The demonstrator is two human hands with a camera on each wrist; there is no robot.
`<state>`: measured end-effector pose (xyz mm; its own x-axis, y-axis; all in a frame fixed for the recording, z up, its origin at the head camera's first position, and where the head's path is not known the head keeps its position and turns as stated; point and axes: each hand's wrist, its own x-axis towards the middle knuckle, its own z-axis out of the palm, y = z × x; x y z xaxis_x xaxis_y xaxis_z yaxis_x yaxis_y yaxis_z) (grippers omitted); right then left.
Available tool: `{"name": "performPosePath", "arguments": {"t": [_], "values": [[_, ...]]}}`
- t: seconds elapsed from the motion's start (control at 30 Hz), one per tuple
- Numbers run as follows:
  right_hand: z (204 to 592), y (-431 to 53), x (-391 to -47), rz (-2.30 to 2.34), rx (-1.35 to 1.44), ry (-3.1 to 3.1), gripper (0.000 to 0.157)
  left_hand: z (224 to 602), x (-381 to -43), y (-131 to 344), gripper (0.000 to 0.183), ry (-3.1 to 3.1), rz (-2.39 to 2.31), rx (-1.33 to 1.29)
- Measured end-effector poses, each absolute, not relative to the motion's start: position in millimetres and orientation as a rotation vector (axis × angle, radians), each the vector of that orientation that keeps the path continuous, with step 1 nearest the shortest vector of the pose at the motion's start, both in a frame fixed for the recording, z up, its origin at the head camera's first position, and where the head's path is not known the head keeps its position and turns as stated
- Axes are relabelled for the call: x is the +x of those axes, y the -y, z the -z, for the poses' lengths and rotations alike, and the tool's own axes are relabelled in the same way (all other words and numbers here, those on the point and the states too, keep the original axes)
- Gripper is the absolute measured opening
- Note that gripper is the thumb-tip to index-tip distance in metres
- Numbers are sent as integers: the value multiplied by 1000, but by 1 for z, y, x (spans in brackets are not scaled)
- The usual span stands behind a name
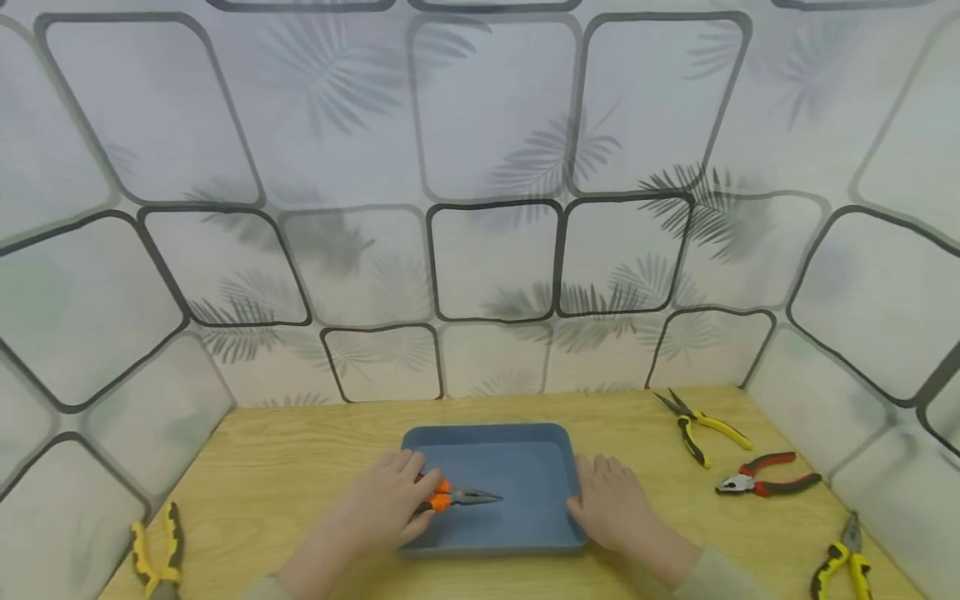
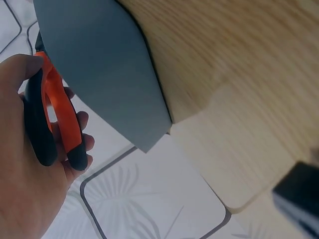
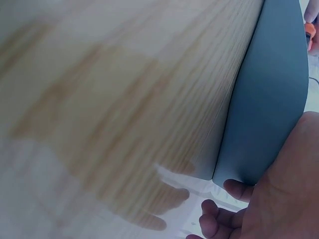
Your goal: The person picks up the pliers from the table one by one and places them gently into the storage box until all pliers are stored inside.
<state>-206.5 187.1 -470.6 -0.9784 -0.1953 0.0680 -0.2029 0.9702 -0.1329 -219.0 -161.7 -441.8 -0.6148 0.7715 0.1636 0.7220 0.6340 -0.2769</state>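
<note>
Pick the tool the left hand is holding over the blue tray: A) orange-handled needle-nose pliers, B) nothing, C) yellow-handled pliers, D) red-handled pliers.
A: the left hand grips the orange-handled needle-nose pliers over the blue tray; the wrist view shows fingers curled round the handles.

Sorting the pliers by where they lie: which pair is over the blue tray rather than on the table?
The orange-handled long-nose pliers, gripped by the left hand above the blue tray. The yellow-handled and red-handled pairs all lie on the wooden table.

Pliers: five (image 1: 453, 497) (image 1: 703, 426) (image 1: 767, 481) (image 1: 844, 562) (image 1: 157, 554). Blue tray (image 1: 525, 442): one. Hands: two (image 1: 386, 502) (image 1: 613, 504).
</note>
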Motion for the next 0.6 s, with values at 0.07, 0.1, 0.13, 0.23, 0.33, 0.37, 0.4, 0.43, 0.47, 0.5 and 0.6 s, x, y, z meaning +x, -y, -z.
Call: {"name": "performPosePath", "arguments": {"t": [0.07, 0.1, 0.13, 0.23, 0.33, 0.37, 0.4, 0.43, 0.47, 0.5, 0.6], "values": [[470, -187, -206, -217, 308, 3060, 53, 443, -219, 159, 29, 2598, -279, -1223], [470, -187, -206, -216, 308, 3059, 53, 444, -219, 159, 30, 2599, -283, -1225], [471, -188, -206, -210, 313, 3055, 52, 445, -219, 157, 32, 2599, -287, -1226], [472, -188, -205, -200, 324, 3037, 50, 448, -220, 154, 34, 2598, -288, -1231], [472, -189, -205, -193, 329, 3029, 49, 451, -221, 151, 33, 2591, -283, -1238], [473, -189, -205, -192, 329, 3029, 49, 452, -221, 150, 33, 2586, -280, -1241], [473, -189, -205, -191, 328, 3032, 49, 452, -221, 149, 32, 2576, -276, -1244], [473, -189, -205, -191, 326, 3035, 49, 452, -220, 147, 31, 2576, -273, -1245], [473, -189, -206, -193, 324, 3038, 49, 452, -220, 146, 30, 2574, -273, -1245], [473, -189, -206, -195, 323, 3041, 49, 452, -220, 144, 30, 2570, -276, -1246], [474, -189, -206, -198, 319, 3046, 49, 453, -219, 140, 29, 2558, -280, -1249]]}}
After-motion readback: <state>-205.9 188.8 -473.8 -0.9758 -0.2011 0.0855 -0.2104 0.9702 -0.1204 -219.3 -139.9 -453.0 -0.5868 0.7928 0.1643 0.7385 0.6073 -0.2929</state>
